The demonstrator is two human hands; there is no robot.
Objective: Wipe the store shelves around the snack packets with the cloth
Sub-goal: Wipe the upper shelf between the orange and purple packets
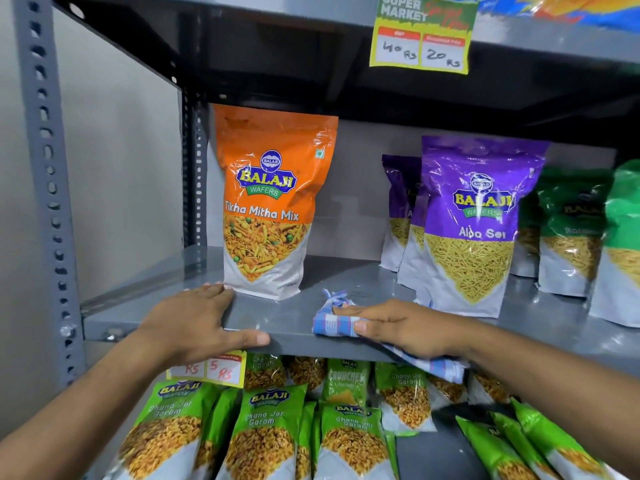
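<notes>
A grey metal shelf runs across the middle. My right hand presses a blue-and-white checked cloth flat on the shelf's front edge, and the cloth's tail hangs below the edge. My left hand lies flat on the shelf with its thumb over the front lip, fingertips touching the base of an upright orange Tikha Mitha Mix packet. A purple Aloo Sev packet stands just right of the cloth, with more purple packets behind it.
Green packets stand at the shelf's right end. Below, several green Chana Jor Garam packets fill the lower shelf under a yellow price tag. Another price tag hangs from the shelf above. A perforated upright frames the left side.
</notes>
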